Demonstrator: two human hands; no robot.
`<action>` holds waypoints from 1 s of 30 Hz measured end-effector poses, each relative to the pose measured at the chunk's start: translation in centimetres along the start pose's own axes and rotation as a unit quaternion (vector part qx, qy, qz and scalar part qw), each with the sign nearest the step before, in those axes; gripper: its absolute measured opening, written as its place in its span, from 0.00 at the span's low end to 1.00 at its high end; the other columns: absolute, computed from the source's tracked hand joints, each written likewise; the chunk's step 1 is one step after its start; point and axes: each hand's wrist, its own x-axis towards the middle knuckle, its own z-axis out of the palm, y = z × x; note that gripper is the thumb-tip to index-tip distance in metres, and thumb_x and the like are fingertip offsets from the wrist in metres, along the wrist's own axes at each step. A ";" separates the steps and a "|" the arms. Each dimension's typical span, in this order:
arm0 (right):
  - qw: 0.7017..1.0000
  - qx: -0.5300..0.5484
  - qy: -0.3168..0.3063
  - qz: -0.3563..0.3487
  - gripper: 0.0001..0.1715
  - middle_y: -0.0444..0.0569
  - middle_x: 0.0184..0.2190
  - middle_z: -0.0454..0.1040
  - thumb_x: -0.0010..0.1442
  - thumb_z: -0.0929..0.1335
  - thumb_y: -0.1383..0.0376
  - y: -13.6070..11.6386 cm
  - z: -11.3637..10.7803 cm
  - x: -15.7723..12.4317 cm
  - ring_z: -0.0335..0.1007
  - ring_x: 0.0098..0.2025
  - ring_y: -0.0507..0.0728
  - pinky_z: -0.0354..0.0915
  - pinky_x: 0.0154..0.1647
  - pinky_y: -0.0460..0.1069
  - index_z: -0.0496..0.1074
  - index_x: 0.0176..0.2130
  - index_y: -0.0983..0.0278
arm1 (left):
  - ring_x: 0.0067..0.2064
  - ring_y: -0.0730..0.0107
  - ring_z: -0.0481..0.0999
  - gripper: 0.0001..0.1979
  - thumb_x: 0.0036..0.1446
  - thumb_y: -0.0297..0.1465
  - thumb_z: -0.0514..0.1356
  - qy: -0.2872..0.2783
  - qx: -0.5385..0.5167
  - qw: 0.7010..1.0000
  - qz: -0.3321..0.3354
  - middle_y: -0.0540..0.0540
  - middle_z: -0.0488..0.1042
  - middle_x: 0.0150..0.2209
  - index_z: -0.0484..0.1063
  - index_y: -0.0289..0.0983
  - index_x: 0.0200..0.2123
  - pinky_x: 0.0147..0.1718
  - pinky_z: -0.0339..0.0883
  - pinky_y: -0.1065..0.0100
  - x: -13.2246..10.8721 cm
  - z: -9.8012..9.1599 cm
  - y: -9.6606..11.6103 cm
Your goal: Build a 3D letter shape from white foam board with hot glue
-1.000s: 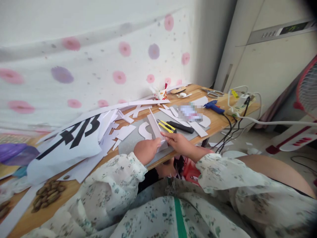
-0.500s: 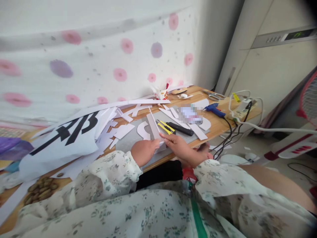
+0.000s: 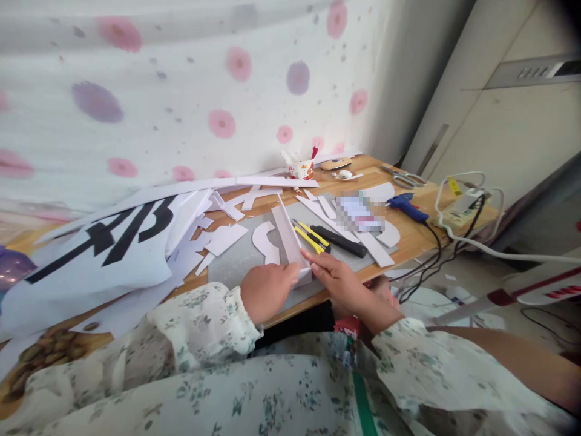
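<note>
Between my two hands stands a white foam board piece (image 3: 288, 235) with upright strips along its edges, above a grey cutting mat (image 3: 231, 260). My left hand (image 3: 269, 289) is closed on its near left end, thumb on top. At the near right corner, my right hand (image 3: 338, 280) presses the piece with its fingers; the fingertips are partly hidden. Just right of the piece lie a yellow utility knife (image 3: 313, 237) and a black utility knife (image 3: 340, 241). A curved white cutout (image 3: 267, 243) rests on the mat to the left.
White scraps and a sheet with black characters (image 3: 109, 242) cover the left. A blue glue gun (image 3: 408, 207), scissors (image 3: 403, 177) and a power strip (image 3: 463, 209) with cables lie right. A paper cup (image 3: 302, 169) stands behind; brown nuts (image 3: 49, 354) sit near left.
The camera view has shifted and tilted slightly down. Both hands keep hold of the foam board piece, and my right hand's fingers are a little more extended along its edge.
</note>
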 end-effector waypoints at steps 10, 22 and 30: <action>1.000 0.000 -0.001 -0.008 0.26 0.53 0.50 0.72 0.64 0.60 0.65 0.7 0.1 -0.4 0.67 0.50 0.55 0.62 0.54 0.54 0.64 0.60 0.60 | 0.30 0.57 0.76 0.11 0.64 0.27 0.45 -0.063 0.030 0.996 0.050 0.41 0.75 0.29 0.65 0.34 0.43 0.24 0.63 0.65 0.2 -1.2 -0.4; 0.999 -0.035 0.017 0.010 0.32 0.48 0.39 0.70 0.59 0.58 0.73 0.7 0.6 -0.5 0.66 0.39 0.53 0.66 0.47 0.52 0.64 0.61 0.58 | 0.27 0.57 0.75 0.13 0.63 0.30 0.49 -0.066 0.037 0.992 0.097 0.43 0.75 0.26 0.64 0.34 0.48 0.25 0.62 0.65 0.8 -1.0 -1.4; 0.997 -0.064 0.029 0.009 0.32 0.50 0.40 0.68 0.60 0.59 0.73 0.8 1.1 -0.9 0.66 0.41 0.54 0.65 0.49 0.53 0.61 0.62 0.58 | 0.27 0.61 0.74 0.13 0.63 0.30 0.46 -0.052 0.016 0.993 0.102 0.43 0.74 0.26 0.66 0.34 0.46 0.26 0.60 0.65 0.8 -0.4 -1.7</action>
